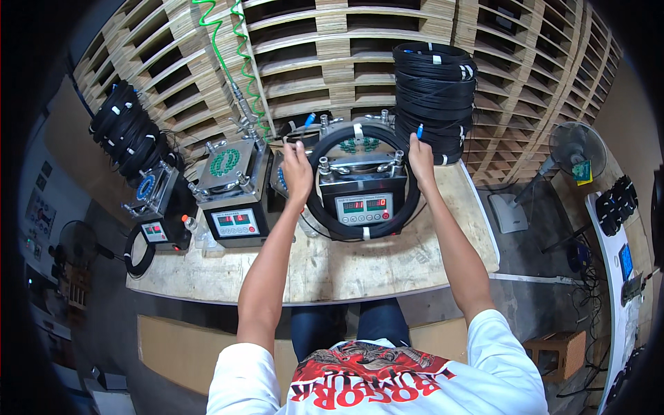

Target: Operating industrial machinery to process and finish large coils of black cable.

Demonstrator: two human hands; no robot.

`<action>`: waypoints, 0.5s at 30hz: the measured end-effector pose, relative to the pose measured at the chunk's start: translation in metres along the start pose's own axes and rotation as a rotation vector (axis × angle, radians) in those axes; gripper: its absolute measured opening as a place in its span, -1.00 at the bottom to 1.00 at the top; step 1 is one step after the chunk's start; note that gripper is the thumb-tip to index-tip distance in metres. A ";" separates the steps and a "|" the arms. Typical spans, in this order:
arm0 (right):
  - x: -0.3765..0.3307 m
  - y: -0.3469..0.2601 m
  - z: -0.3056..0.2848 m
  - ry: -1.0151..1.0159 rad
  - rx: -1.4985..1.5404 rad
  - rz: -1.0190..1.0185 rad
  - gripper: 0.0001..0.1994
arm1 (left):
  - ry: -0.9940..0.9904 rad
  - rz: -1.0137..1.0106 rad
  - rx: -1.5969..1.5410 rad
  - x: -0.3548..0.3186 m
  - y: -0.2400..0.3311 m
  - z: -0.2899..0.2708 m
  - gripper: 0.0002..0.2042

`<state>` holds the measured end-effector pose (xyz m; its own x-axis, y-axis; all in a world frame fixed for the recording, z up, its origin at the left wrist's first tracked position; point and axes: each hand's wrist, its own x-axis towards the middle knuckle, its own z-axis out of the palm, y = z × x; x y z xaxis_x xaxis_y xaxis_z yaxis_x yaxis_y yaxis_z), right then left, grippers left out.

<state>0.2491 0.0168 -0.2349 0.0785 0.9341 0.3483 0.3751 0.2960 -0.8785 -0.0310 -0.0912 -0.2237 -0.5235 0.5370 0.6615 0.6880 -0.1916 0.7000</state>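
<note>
A coil of black cable is held up between my hands, in front of the right-hand machine. White tape bands its top and bottom. My left hand is closed at the coil's left side, fingers partly hidden. A blue-tipped connector rises just beyond it. On the other side, my right hand is closed on the coil, thumb upward, with another blue connector sticking up beside the thumb. The machine's lit display panel shows through the ring.
Two more machines, a middle one and a smaller one, stand to the left on the wooden table. Stacked black cable coils rise at back right, others at far left. Slatted wooden pallets back the table. A fan stands right.
</note>
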 end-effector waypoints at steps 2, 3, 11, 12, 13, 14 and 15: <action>0.000 0.007 -0.002 -0.027 -0.017 -0.014 -0.40 | -0.055 -0.054 0.031 -0.003 -0.010 -0.004 -0.64; -0.001 0.014 -0.006 -0.070 0.026 -0.069 -0.40 | -0.102 -0.040 0.036 -0.005 -0.012 -0.006 -0.63; -0.025 0.038 -0.041 -0.418 0.151 -0.182 -0.42 | -0.749 -0.166 0.161 -0.017 -0.027 -0.065 -0.41; -0.028 0.039 -0.048 -0.454 0.167 -0.265 -0.43 | -0.752 -0.169 0.159 -0.017 -0.026 -0.068 -0.41; -0.026 0.038 -0.056 -0.531 0.152 -0.255 -0.45 | -0.828 -0.160 0.138 -0.014 -0.025 -0.069 -0.36; -0.028 0.039 -0.065 -0.532 0.148 -0.251 -0.45 | -0.904 -0.151 0.117 -0.013 -0.024 -0.070 -0.32; -0.030 0.033 -0.069 -0.646 0.022 -0.172 -0.46 | -0.845 -0.028 0.055 -0.014 -0.030 -0.070 -0.35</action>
<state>0.3230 -0.0154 -0.2517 -0.5523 0.8030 0.2240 0.3138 0.4492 -0.8366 -0.0794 -0.1511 -0.2352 -0.0036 0.9787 0.2052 0.7153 -0.1409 0.6845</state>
